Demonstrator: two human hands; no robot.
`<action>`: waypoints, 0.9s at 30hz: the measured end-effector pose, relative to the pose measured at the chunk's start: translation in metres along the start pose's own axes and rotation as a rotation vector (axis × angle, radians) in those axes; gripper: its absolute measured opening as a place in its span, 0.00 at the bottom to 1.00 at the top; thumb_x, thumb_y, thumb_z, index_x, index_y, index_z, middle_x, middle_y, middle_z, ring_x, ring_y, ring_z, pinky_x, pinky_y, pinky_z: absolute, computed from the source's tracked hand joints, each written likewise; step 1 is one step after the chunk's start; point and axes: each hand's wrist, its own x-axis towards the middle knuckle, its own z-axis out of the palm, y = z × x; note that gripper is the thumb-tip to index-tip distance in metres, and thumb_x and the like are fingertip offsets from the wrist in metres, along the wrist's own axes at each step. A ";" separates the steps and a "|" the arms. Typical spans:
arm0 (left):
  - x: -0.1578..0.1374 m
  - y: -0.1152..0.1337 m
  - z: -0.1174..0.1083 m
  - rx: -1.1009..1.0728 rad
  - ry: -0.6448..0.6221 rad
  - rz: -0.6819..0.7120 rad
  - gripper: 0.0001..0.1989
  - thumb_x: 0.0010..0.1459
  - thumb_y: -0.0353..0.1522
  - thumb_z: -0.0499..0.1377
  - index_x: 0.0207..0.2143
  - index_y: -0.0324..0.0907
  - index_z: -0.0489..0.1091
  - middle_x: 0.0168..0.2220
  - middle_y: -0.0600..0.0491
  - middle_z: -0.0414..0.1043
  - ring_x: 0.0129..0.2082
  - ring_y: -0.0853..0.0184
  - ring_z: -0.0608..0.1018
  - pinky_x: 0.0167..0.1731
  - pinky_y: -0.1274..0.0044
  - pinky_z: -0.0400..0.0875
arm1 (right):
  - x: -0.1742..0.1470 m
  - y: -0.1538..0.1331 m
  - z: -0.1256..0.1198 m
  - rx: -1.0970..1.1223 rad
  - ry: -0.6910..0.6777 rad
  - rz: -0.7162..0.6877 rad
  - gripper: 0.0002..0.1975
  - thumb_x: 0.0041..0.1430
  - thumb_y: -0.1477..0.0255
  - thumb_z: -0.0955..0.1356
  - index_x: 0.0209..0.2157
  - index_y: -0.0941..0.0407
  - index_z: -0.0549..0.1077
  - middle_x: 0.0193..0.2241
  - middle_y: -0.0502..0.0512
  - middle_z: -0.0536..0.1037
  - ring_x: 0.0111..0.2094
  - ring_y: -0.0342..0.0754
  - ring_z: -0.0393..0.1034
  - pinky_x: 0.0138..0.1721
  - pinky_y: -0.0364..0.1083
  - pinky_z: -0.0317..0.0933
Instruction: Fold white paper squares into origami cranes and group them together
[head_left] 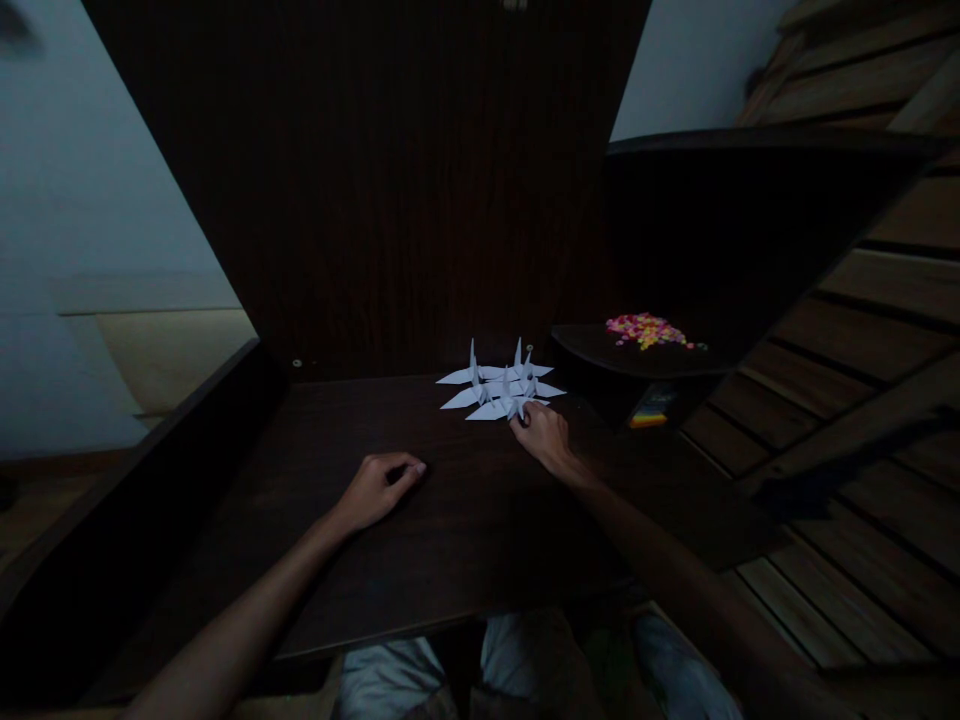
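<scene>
Several white folded paper cranes [480, 393] stand close together on the dark wooden desk [330, 420], near its back panel. At the front of this group, my right hand [546, 432] has its fingertips closed on the nearest paper crane [495, 409]. Its fingers partly cover that crane's right side. My left hand [381, 486] rests on the desk to the left and nearer to me, apart from the cranes. Its fingers are curled with thumb and fingertips together, and nothing shows in them.
On a small raised shelf [585, 346] at the right lies a pile of small bright pink, orange and yellow pieces [646, 330]. Below it is a small item with a yellow-orange band [649, 408]. A raised side board [127, 480] borders the desk at left; wooden slats [885, 400] stand at right.
</scene>
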 end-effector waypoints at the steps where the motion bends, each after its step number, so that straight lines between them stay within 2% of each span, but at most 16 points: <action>1: 0.000 -0.001 0.000 0.006 0.001 0.005 0.14 0.59 0.39 0.54 0.34 0.42 0.75 0.35 0.53 0.79 0.35 0.64 0.79 0.36 0.77 0.70 | 0.000 0.000 0.000 0.000 -0.001 0.015 0.08 0.56 0.68 0.63 0.31 0.57 0.71 0.31 0.55 0.76 0.29 0.46 0.68 0.26 0.43 0.46; 5: -0.001 -0.002 0.000 0.017 0.003 0.021 0.13 0.60 0.39 0.54 0.35 0.42 0.75 0.35 0.53 0.79 0.34 0.65 0.79 0.36 0.77 0.71 | 0.000 0.000 -0.001 0.021 -0.001 0.082 0.12 0.54 0.66 0.65 0.39 0.56 0.70 0.32 0.54 0.76 0.28 0.46 0.68 0.25 0.42 0.46; 8: -0.002 -0.002 0.000 0.023 0.005 0.034 0.13 0.60 0.38 0.53 0.34 0.42 0.75 0.35 0.53 0.79 0.35 0.65 0.79 0.36 0.77 0.70 | 0.000 0.000 -0.001 0.039 -0.021 0.075 0.16 0.53 0.67 0.66 0.44 0.56 0.68 0.32 0.54 0.77 0.29 0.47 0.70 0.26 0.42 0.48; 12: -0.002 0.000 0.000 0.021 0.000 0.032 0.13 0.60 0.37 0.54 0.34 0.42 0.75 0.34 0.53 0.79 0.35 0.65 0.79 0.37 0.77 0.70 | 0.000 -0.001 0.000 -0.018 -0.037 0.081 0.13 0.56 0.66 0.64 0.43 0.55 0.72 0.32 0.56 0.78 0.31 0.48 0.72 0.28 0.42 0.52; 19: -0.001 0.003 -0.001 0.022 -0.002 0.031 0.12 0.59 0.37 0.54 0.34 0.41 0.75 0.34 0.53 0.79 0.34 0.65 0.79 0.36 0.77 0.71 | 0.000 -0.003 -0.001 -0.083 -0.066 0.118 0.15 0.59 0.65 0.63 0.43 0.54 0.75 0.33 0.60 0.80 0.33 0.50 0.74 0.30 0.43 0.55; 27: -0.001 0.001 0.000 0.027 -0.005 0.033 0.13 0.60 0.38 0.54 0.34 0.42 0.75 0.34 0.53 0.79 0.34 0.65 0.79 0.36 0.77 0.71 | -0.001 0.001 0.002 -0.037 0.008 0.083 0.15 0.59 0.67 0.63 0.44 0.54 0.76 0.35 0.59 0.81 0.33 0.49 0.75 0.28 0.42 0.53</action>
